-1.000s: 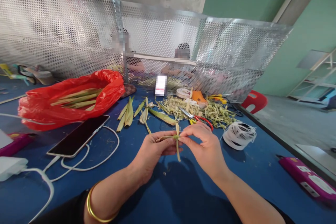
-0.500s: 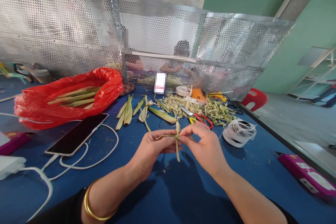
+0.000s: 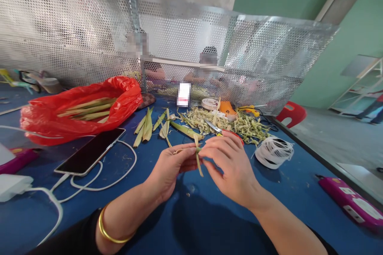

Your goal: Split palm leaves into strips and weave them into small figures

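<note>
In the head view, scissors [image 3: 213,126] lay on shredded husk [image 3: 196,120], handles partly hidden behind the right hand [image 3: 235,167]. Left of them lay loose husks [image 3: 147,127] and a red bag [image 3: 38,117]; right, a white spool [image 3: 267,160]. A perforated screen [image 3: 179,28] rose beyond them above the blue table [image 3: 287,203]. Nearer the wearer, the left hand [image 3: 167,171] pinched a husk cross [image 3: 198,150], its upright strip pointing away, leaning left; whether the right fingertips beside it gripped could not be told.

Dark-screened phone [image 3: 91,152] near white charger [image 3: 14,188], red chair [image 3: 297,114] farther off
</note>
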Demonstrator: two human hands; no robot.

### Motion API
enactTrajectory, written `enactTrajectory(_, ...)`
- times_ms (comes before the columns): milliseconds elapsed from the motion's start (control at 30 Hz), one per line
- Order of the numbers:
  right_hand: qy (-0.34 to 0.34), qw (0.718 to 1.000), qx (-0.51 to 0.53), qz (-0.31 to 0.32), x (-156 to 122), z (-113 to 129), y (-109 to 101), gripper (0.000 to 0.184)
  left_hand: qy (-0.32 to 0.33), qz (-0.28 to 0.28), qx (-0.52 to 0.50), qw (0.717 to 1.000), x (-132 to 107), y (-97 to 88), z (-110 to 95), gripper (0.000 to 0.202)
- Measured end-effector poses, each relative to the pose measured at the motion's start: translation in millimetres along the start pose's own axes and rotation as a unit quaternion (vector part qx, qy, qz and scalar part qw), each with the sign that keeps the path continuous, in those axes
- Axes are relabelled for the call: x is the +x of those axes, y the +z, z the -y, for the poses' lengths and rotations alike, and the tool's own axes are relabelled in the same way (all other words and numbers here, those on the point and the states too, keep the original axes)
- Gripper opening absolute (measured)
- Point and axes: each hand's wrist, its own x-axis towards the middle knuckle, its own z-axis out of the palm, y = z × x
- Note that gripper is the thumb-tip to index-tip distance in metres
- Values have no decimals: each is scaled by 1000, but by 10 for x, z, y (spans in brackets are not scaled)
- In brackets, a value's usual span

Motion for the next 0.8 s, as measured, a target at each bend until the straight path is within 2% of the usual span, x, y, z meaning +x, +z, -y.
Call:
enactTrajectory(133, -61, 996, -60, 17, -21, 1, 44, 21, -4, -8, -18, 1000, -18, 13, -2, 27)
enactTrajectory(333, -44, 997, -59, 4, -62, 18, 132, 22, 0, -4, 11, 1000, -36, 46, 16, 30)
enactTrajectory(400, -3, 1000, -21, -11, -71, 32, 151, 16, 0, 0, 27, 1000, -39, 48, 19, 30)
enactTrajectory(467, 75, 996, 39, -42, -77, 43, 170, 11, -1, 3, 52, 999, -41, 50, 17, 28)
enactTrajectory(533, 169, 978, 109, -61, -77, 49, 186, 9, 0, 4, 79, 997, -40, 53, 10, 26)
enactTrajectory(633, 276, 940, 197, -36, -60, 47, 190, 9, 3, 3, 100, 995, -37, 53, -5, 24)
enactTrajectory(700, 307, 924, 229, -18, -41, 43, 175, 10, 7, 14, 102, 995, -34, 52, -13, 25)
enactTrajectory(800, 313, 916, 251, -24, -19, 41, 144, 9, 19, 37, 113, 993, -29, 46, -13, 28)
